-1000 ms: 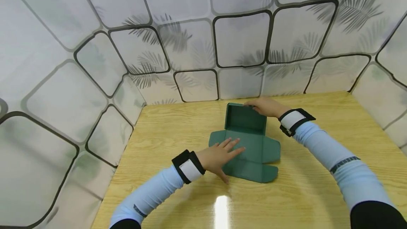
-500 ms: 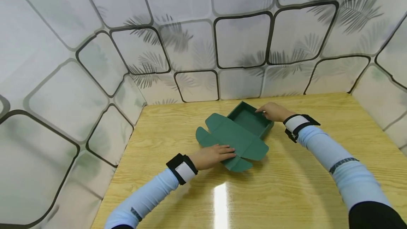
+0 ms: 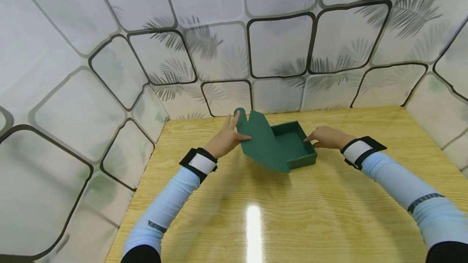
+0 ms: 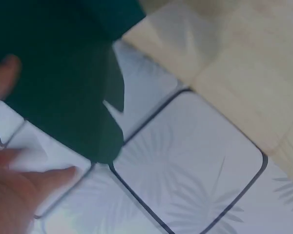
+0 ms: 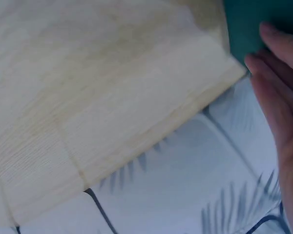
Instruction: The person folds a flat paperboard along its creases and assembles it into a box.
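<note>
A dark green cardboard box (image 3: 300, 145) sits on the wooden table, its shallow tray turned at an angle. The box's lid (image 3: 261, 143) stands raised and tilted on the tray's left side, with rounded flaps at its far end. My left hand (image 3: 224, 139) is at the lid's left edge, the thumb across the lid's face and the other fingers fairly straight beside the flap. In the left wrist view those fingers (image 4: 49, 181) are blurred and spread from the thumb. My right hand (image 3: 327, 137) pinches the tray's right wall, fingertips over the rim.
The wooden table (image 3: 321, 214) carries a bright light reflection in front of the box. A patterned fabric wall (image 3: 278, 48) rises right behind the table's far edge, and another (image 3: 73, 133) runs along the left side.
The box has turned on the table, its tray swinging to the right. My left hand has moved from pressing on the panels to the far left, where the lid now stands raised.
</note>
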`<action>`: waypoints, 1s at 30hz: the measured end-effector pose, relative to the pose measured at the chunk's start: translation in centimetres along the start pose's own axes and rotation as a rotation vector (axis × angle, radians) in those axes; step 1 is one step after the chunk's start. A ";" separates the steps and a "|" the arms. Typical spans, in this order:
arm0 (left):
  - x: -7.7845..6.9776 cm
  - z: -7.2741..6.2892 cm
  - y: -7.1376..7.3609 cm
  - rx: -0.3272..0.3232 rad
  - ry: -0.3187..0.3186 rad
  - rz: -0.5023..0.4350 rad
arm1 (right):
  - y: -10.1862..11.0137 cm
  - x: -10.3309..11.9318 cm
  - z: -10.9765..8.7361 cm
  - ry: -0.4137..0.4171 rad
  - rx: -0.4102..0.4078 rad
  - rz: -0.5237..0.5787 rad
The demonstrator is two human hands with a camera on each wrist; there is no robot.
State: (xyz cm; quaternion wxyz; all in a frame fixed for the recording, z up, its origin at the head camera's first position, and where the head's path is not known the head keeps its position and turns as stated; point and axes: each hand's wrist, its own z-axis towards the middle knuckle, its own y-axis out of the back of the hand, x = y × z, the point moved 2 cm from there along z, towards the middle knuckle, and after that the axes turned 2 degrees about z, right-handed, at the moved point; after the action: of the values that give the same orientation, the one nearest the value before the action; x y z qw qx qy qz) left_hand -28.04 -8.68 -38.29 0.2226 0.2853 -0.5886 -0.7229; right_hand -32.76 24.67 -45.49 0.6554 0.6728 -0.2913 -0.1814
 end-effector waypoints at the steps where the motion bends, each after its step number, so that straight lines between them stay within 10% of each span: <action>1: 0.6 0.6 0.4 0.024 0.044 -0.049 | -0.2 0.5 -0.2 0.033 -0.025 -0.052; 10: 3.5 5.9 3.6 0.413 0.220 -0.555 | -2.3 6.1 -1.1 0.277 -0.168 -0.443; 16: 1.8 9.3 5.8 0.471 0.159 -0.192 | -3.2 10.8 0.0 0.386 -0.218 -0.542; 21: -0.2 11.6 5.4 0.352 0.200 0.020 | -3.7 14.0 2.0 0.384 -0.257 -0.481; 30: -2.0 13.0 2.2 -0.089 0.202 0.190 | -3.8 15.5 5.8 0.216 -0.252 -0.381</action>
State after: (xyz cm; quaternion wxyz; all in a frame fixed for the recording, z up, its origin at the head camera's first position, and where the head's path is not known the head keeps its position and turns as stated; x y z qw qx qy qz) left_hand -35.33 1.64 -33.98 0.3607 0.2894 -0.5549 -0.6916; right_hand -23.99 10.29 -47.58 0.7153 0.6442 -0.0628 -0.2636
